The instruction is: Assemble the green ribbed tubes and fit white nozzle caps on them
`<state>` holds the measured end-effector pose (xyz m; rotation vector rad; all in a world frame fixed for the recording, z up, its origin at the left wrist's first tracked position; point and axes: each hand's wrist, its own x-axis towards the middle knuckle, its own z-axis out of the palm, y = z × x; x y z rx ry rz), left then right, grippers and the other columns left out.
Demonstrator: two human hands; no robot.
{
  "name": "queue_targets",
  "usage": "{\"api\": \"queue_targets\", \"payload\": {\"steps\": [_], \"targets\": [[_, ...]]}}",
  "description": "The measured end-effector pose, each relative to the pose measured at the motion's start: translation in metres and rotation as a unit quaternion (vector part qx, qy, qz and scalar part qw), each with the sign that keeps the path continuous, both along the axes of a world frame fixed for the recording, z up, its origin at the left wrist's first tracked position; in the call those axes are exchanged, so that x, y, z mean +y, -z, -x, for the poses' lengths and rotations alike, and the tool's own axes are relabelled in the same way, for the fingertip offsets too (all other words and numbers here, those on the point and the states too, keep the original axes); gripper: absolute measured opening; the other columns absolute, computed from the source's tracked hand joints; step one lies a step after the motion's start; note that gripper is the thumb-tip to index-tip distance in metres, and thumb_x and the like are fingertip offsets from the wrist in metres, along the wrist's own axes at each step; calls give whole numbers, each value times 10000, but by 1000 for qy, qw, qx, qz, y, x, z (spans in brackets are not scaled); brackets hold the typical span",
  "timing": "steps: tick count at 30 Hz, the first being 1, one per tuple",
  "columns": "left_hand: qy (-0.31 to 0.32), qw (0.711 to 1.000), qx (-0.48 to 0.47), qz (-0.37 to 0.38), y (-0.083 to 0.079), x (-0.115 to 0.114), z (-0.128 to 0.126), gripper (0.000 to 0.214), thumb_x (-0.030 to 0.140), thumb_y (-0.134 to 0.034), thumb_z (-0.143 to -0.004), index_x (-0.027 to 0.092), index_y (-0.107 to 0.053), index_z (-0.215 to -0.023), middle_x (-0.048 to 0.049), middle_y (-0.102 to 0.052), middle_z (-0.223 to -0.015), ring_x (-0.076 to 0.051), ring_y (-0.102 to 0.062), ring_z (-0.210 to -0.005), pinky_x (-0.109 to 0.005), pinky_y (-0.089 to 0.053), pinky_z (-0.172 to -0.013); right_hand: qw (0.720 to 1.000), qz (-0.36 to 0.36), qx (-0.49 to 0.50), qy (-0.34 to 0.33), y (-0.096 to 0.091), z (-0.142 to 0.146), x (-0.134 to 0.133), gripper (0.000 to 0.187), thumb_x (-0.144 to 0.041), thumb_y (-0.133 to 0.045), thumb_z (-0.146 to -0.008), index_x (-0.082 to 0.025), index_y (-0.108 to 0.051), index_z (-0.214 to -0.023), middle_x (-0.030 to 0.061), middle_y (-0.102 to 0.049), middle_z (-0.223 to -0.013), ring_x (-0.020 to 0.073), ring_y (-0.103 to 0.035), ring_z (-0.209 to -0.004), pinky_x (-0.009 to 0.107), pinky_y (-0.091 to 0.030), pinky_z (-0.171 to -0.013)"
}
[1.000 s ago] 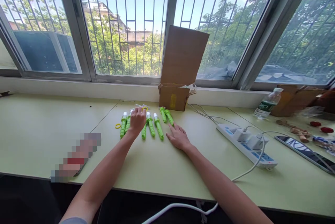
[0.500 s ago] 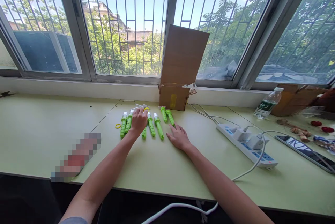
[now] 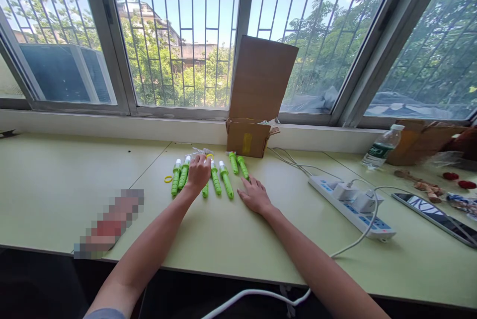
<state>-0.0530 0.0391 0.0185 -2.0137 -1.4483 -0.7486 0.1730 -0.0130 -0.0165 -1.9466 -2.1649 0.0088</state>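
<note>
Several green tube-shaped pieces with ridged bodies and white tops, one of them a green tube [image 3: 226, 182], lie in a row on the pale table. My left hand [image 3: 199, 171] reaches over the middle of this row with its fingers curled down and closed; whatever they grip is hidden. Just beyond its fingertips are a yellow ring [image 3: 209, 156] and small clear or white pieces [image 3: 201, 151]. A second yellow ring [image 3: 168, 179] lies left of the row. My right hand [image 3: 255, 196] rests open on the table, fingertips close to the lower end of another green tube [image 3: 242, 167].
An open cardboard box [image 3: 246, 139] stands against the window wall. To the right are a white power strip [image 3: 352, 207] with plugs and cables, a water bottle [image 3: 383, 147] and a phone [image 3: 434, 217]. A blurred flat item [image 3: 112, 224] lies at the left front edge.
My left hand has shifted very slightly to the right over the row. My right hand stays in place.
</note>
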Motion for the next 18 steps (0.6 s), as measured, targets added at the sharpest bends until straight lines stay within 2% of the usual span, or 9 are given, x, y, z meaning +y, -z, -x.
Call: {"api": "queue_targets", "payload": {"steps": [18], "targets": [[0, 1000, -6, 13, -1, -1, -1, 244, 154, -386, -880, 175, -616, -957, -125, -600, -1045, -265, -522, -986, -385, -415, -805, 1000, 6, 0, 9, 1, 0, 1, 594, -486, -366, -880, -222, -354, -1412, 95, -256, -1490, 270, -283, -1315, 373, -202, -1047]]}}
